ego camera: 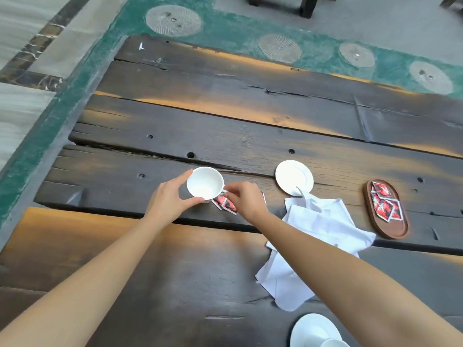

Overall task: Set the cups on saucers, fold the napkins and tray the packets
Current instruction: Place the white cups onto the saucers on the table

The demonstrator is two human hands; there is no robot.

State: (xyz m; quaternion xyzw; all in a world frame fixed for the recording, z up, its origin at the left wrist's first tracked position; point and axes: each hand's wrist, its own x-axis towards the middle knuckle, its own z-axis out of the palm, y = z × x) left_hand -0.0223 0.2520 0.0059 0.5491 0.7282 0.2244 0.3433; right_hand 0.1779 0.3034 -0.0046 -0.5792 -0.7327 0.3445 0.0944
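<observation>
White cup [205, 182] held in both hands, wooden table [225, 116].
Left hand [170, 199]: thumb and fingers curled round the cup's side. Right hand [246, 199]: fingertips pinching the handle. Cup upright, mouth up; whether it rests on the wood cannot be told. Loose packets [226, 205] just beside the cup, partly under the right hand. Bare saucer [294, 177] to the right, apart from the cup. Crumpled napkins [318, 236] touching the saucer's near edge. Oval tray [398, 231] further right, holding tray packets [383, 202].

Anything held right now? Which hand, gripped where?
One thing: the empty white ceramic cup. The left hand curls round its side wall; the right hand pinches its small handle on the opposite side.
</observation>
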